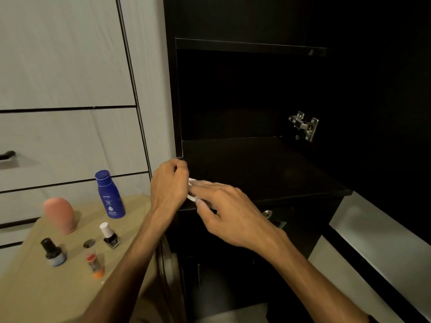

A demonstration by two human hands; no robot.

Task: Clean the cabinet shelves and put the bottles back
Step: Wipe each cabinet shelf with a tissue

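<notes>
Cabinet shelf [256,166] dark matt laminate; hinge [304,125] shiny metal; worktop [46,294] pale matt wood; lotion bottle [110,195] glossy blue plastic.

Pale drawer fronts [65,141] at left (dark handle [7,155] perhaps), wooden table [46,290] below.

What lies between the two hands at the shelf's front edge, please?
A small white cloth or tissue, pinched between the left hand and right hand, seen in the head view.
</notes>
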